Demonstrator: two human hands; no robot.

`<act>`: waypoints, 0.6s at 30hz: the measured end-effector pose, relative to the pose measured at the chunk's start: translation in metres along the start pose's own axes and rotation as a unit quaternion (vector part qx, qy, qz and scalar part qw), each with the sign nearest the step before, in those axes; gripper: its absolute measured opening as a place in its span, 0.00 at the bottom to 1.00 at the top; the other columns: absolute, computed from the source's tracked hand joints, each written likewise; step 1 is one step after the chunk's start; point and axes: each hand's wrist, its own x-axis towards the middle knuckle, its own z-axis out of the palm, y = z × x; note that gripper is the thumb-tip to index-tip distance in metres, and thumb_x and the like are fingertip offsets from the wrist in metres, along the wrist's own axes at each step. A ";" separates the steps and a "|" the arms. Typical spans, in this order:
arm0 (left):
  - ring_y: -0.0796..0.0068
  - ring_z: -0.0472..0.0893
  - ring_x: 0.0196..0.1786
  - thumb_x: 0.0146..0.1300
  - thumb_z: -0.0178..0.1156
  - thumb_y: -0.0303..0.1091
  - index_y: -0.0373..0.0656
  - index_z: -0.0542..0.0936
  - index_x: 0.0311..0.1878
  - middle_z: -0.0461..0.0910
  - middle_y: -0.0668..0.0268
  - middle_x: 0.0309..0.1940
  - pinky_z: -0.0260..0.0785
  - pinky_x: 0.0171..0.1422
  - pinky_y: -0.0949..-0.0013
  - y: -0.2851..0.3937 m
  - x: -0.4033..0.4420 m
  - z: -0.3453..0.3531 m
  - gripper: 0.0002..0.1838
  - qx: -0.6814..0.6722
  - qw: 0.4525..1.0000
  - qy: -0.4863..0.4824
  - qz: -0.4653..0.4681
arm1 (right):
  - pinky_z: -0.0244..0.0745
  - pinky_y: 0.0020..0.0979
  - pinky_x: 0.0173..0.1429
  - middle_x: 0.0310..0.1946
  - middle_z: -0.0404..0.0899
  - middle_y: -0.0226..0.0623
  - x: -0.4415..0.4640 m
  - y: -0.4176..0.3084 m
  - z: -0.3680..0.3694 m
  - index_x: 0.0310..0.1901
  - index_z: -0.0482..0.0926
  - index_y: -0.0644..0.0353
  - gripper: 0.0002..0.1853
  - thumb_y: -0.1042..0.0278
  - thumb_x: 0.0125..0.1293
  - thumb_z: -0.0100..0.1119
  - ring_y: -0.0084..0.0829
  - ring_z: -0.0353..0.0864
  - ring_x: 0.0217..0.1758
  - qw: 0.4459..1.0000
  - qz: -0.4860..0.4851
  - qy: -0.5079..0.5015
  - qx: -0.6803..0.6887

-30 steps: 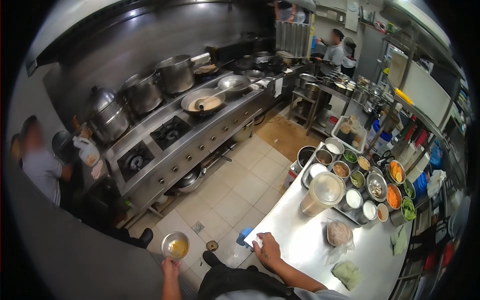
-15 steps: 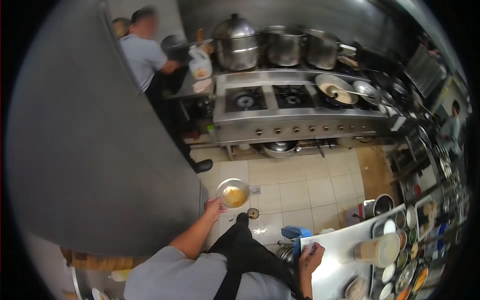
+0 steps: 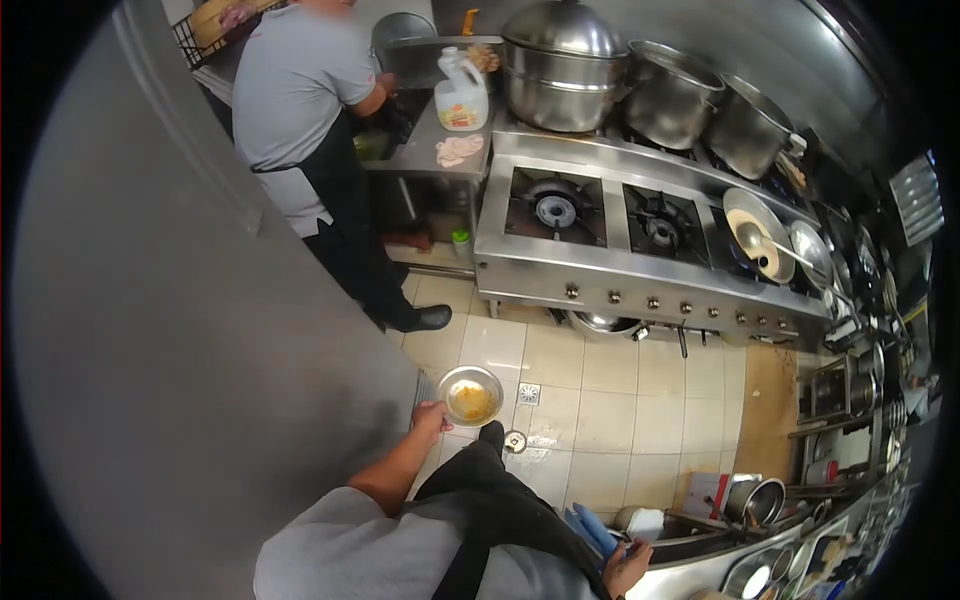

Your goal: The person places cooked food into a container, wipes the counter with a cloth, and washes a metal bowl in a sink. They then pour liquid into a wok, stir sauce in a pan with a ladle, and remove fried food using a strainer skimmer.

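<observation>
Grip of my left hand: clamped on the rim of the metal bowl, at the side nearest the wearer's forearm. The metal bowl is held above the tiled floor, open side up, between the grey panel and the square floor drain. Yellow-orange contents cover part of its bottom. Below it in view are the wearer's dark shoe and a round floor fitting.

Grip of my right hand: fingers partly curled, located at the edge of the steel desk, just beside the blue cloth. I cannot tell whether it is clamped on anything or touching the cloth.

Stove, beyond the floor: two burners are exposed at its left part. To their right, a wok carries pale liquid, with a ladle resting in it. Along the rear stand a lidded steamer pot and two tall pots.

Left of the stove, a side counter supports a white jug and a pink cloth. I see another person in a grey shirt and dark apron standing there, one arm extended over the counter area.
</observation>
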 end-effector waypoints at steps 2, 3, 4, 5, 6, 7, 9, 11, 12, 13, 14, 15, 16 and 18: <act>0.73 0.72 0.15 0.49 0.60 0.26 0.43 0.66 0.33 0.71 0.65 0.22 0.72 0.16 0.66 0.017 0.027 0.010 0.12 0.031 0.999 0.022 0.003 | 0.71 0.38 0.39 0.29 0.74 0.45 0.001 0.016 0.014 0.38 0.73 0.66 0.13 0.72 0.52 0.62 0.43 0.76 0.33 1.000 0.005 0.018 -0.019; 0.73 0.71 0.14 0.48 0.60 0.26 0.45 0.66 0.30 0.70 0.67 0.22 0.71 0.14 0.67 0.021 0.036 0.013 0.11 0.068 0.997 0.044 0.004 | 0.72 0.37 0.36 0.29 0.74 0.42 -0.003 0.027 0.012 0.43 0.72 0.66 0.18 0.59 0.58 0.57 0.36 0.74 0.30 0.998 -0.012 -0.028 -0.056; 0.73 0.71 0.14 0.48 0.60 0.26 0.45 0.66 0.30 0.70 0.67 0.22 0.71 0.14 0.67 0.029 0.045 0.017 0.11 0.064 0.997 0.042 0.003 | 0.74 0.35 0.34 0.29 0.74 0.38 0.001 0.027 0.009 0.47 0.72 0.66 0.25 0.47 0.64 0.51 0.28 0.72 0.28 0.993 -0.029 -0.073 -0.092; 0.73 0.72 0.14 0.49 0.60 0.26 0.42 0.68 0.31 0.71 0.65 0.21 0.72 0.15 0.67 0.036 0.053 0.017 0.10 0.081 0.996 0.046 0.006 | 0.74 0.35 0.34 0.29 0.74 0.38 0.013 0.000 -0.011 0.47 0.72 0.66 0.25 0.47 0.64 0.51 0.28 0.72 0.28 0.992 -0.032 -0.072 -0.094; 0.73 0.73 0.15 0.50 0.60 0.27 0.39 0.70 0.32 0.72 0.64 0.21 0.72 0.15 0.67 0.042 0.062 0.018 0.09 0.098 0.994 0.050 0.011 | 0.74 0.35 0.34 0.29 0.75 0.39 0.016 0.004 -0.008 0.47 0.73 0.65 0.25 0.49 0.61 0.54 0.30 0.73 0.28 0.992 -0.023 -0.084 -0.088; 0.73 0.73 0.15 0.50 0.60 0.27 0.39 0.70 0.32 0.72 0.64 0.21 0.72 0.15 0.67 0.046 0.070 0.021 0.09 0.094 0.994 0.050 0.011 | 0.74 0.35 0.34 0.28 0.76 0.39 0.016 0.016 0.000 0.46 0.74 0.64 0.24 0.50 0.59 0.57 0.31 0.74 0.28 0.991 -0.011 -0.103 -0.082; 0.74 0.72 0.14 0.50 0.60 0.26 0.39 0.70 0.33 0.72 0.64 0.22 0.73 0.15 0.67 0.050 0.089 0.028 0.10 0.091 0.990 0.108 0.018 | 0.74 0.36 0.34 0.28 0.77 0.40 0.013 0.041 0.016 0.45 0.76 0.62 0.24 0.53 0.53 0.63 0.33 0.76 0.28 0.988 0.017 -0.142 -0.057; 0.73 0.73 0.14 0.50 0.60 0.26 0.40 0.70 0.33 0.72 0.64 0.22 0.73 0.15 0.66 0.063 0.095 0.034 0.10 0.083 0.991 0.102 0.005 | 0.74 0.37 0.34 0.28 0.79 0.41 0.016 0.067 0.029 0.44 0.78 0.61 0.24 0.56 0.47 0.69 0.35 0.77 0.28 0.982 0.043 -0.183 -0.028; 0.73 0.73 0.14 0.50 0.60 0.26 0.40 0.69 0.33 0.72 0.64 0.22 0.72 0.15 0.66 0.066 0.097 0.036 0.10 0.079 0.992 0.097 -0.009 | 0.74 0.37 0.34 0.28 0.80 0.41 0.023 0.070 0.033 0.43 0.79 0.60 0.24 0.57 0.44 0.72 0.36 0.78 0.28 0.977 0.056 -0.203 -0.013; 0.73 0.73 0.14 0.50 0.60 0.26 0.40 0.69 0.33 0.72 0.64 0.22 0.72 0.15 0.66 0.069 0.100 0.038 0.10 0.077 0.992 0.100 -0.010 | 0.74 0.36 0.33 0.30 0.80 0.42 0.034 0.075 0.036 0.43 0.79 0.59 0.23 0.56 0.46 0.71 0.35 0.78 0.28 0.959 0.081 -0.270 -0.009; 0.73 0.73 0.14 0.49 0.61 0.26 0.41 0.69 0.33 0.72 0.64 0.22 0.72 0.15 0.66 0.071 0.105 0.038 0.11 0.064 0.993 0.095 -0.002 | 0.74 0.35 0.32 0.31 0.80 0.43 0.047 0.076 0.038 0.43 0.79 0.58 0.23 0.55 0.48 0.70 0.34 0.78 0.28 0.936 0.104 -0.336 -0.003; 0.73 0.73 0.15 0.49 0.61 0.26 0.41 0.69 0.33 0.72 0.64 0.22 0.72 0.15 0.66 0.072 0.110 0.038 0.11 0.053 0.994 0.092 0.008 | 0.74 0.35 0.32 0.31 0.80 0.43 0.062 0.083 0.047 0.43 0.79 0.58 0.23 0.55 0.48 0.70 0.34 0.78 0.28 0.935 0.100 -0.339 -0.003; 0.73 0.73 0.15 0.49 0.61 0.26 0.41 0.69 0.33 0.72 0.64 0.22 0.72 0.15 0.66 0.073 0.114 0.037 0.11 0.052 0.994 0.097 0.009 | 0.74 0.35 0.31 0.29 0.79 0.42 0.082 0.089 0.061 0.43 0.78 0.59 0.21 0.55 0.51 0.67 0.33 0.77 0.27 0.930 0.119 -0.344 0.058; 0.71 0.75 0.16 0.48 0.62 0.27 0.41 0.69 0.33 0.72 0.63 0.24 0.73 0.15 0.66 0.076 0.123 0.035 0.12 0.055 0.992 0.113 -0.015 | 0.72 0.33 0.29 0.24 0.76 0.39 0.125 0.120 0.108 0.43 0.77 0.60 0.19 0.54 0.57 0.61 0.30 0.75 0.24 0.906 0.153 -0.350 0.182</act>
